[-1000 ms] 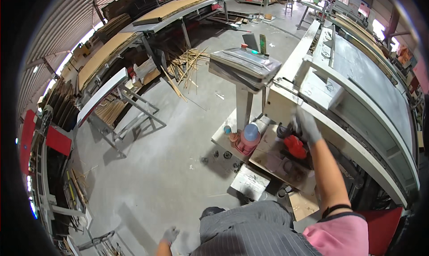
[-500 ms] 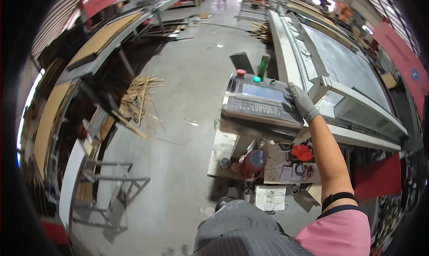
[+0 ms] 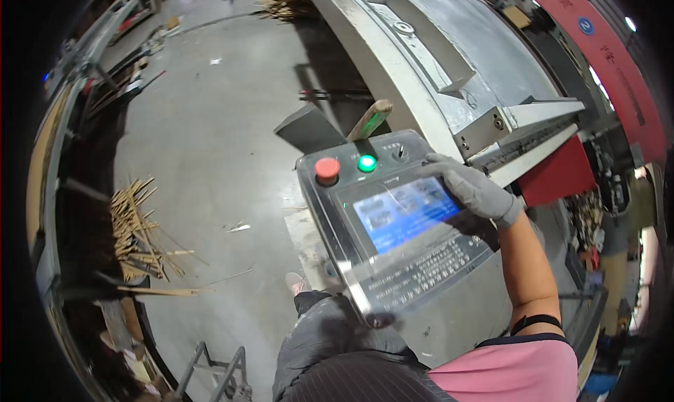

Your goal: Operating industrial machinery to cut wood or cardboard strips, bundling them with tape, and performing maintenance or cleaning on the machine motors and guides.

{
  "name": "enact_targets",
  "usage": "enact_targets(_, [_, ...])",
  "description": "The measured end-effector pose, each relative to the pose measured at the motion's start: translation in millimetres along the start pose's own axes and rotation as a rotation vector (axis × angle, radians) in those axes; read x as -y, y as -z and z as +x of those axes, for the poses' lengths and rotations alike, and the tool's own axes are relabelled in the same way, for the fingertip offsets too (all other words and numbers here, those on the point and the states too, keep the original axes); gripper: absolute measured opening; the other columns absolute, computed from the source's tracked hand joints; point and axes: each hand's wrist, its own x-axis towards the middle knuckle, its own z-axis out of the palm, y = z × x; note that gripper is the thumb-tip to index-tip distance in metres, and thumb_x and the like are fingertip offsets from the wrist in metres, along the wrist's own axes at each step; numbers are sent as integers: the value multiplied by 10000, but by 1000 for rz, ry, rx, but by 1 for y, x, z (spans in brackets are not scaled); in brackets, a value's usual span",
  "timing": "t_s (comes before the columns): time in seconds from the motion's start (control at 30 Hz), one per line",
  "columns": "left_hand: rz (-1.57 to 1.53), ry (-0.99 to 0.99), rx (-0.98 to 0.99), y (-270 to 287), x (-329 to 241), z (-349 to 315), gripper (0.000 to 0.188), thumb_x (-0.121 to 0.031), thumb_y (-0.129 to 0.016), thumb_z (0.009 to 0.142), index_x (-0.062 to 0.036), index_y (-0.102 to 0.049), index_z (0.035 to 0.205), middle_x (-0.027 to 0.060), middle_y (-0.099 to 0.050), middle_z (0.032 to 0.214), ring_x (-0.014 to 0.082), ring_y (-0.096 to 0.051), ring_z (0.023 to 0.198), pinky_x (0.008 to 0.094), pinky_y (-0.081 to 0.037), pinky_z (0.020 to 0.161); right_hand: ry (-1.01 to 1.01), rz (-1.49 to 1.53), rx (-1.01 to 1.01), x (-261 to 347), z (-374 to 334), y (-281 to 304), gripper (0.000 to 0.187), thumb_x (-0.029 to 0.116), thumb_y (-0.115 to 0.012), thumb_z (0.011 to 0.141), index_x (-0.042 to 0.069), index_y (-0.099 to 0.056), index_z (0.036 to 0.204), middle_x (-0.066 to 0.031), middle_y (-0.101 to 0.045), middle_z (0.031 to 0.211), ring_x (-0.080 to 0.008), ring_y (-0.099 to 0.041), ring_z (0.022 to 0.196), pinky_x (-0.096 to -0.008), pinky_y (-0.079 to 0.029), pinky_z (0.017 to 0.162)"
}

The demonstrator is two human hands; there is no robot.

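Note:
My right hand (image 3: 477, 191), in a grey glove, is on the upper right edge of a dark control panel (image 3: 337, 223). Its fingers lie together over the corner, close to a small switch (image 3: 400, 153). On the panel's face are a red mushroom button (image 3: 327, 168), a lit green button (image 3: 366, 164) and a screen (image 3: 404, 211) glowing blue and white. Printed lines run along its lower part. Behind the top edge stick up a dark flat plate (image 3: 309, 129) and a worn, green-marked bar (image 3: 370, 119). My left hand is out of view.
A long pale machine frame (image 3: 372, 65) with a grey bed (image 3: 477, 37) stands beyond the panel to the right. A red sheet (image 3: 562, 174) hangs off its near end. Thin wood strips (image 3: 137, 230) lie heaped on the left floor, near a metal stand (image 3: 214, 374).
I have come closer to the control panel, which now looks larger and is seen from more directly above. Its screen has become clearer. My right hand stays at the panel's right edge.

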Motion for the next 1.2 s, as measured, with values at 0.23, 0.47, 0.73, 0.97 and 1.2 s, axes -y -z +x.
enact_targets(0.23, [78, 105, 278, 66, -65, 110, 383, -219, -545, 869, 27, -516, 1161, 66, -584, 1006, 135, -516, 928, 249, -394, 834, -169, -346, 88, 25, 27, -11, 390, 387, -434, 895, 65, -603, 1038, -290, -429, 1204, -382, -391, 1166, -420, -289, 987])
enact_targets(0.47, [-176, 57, 260, 131, -198, 252, 395, -231, -547, 878, 14, -511, 1186, 60, -573, 1080, 120, -504, 991, 246, -380, 872, -291, 61, -56, 21, 29, -5, 408, 345, -359, 944, 29, -607, 1014, -153, -540, 1115, -313, -358, 1216, -367, -273, 1010])
enact_targets(0.73, [124, -178, 440, 164, -265, 363, 381, -213, -557, 868, 16, -513, 1169, 60, -565, 1075, 152, -495, 1017, 285, -367, 917, -537, 267, -197, 20, 31, -23, 493, 355, -302, 962, -39, -433, 1229, -104, -596, 1005, -166, -519, 1000, -290, -351, 928])
enact_targets(0.97, [22, -141, 357, 199, -284, 406, 344, -173, -569, 862, 31, -535, 1136, 69, -583, 1047, 147, -511, 991, 261, -370, 900, -433, -27, -133, 20, 24, -27, 458, 315, -381, 945, -34, -421, 1239, -86, -594, 1007, -172, -519, 992, -297, -326, 954])
enact_targets(1.2, [111, -211, 513, 159, -304, 378, 363, -156, -557, 868, 37, -511, 1172, 87, -569, 1122, 165, -508, 1043, 268, -354, 932, -409, -146, -34, 30, 38, -11, 418, 361, -371, 929, 34, -631, 932, -252, -472, 1189, -358, -439, 1134, -369, -323, 977])
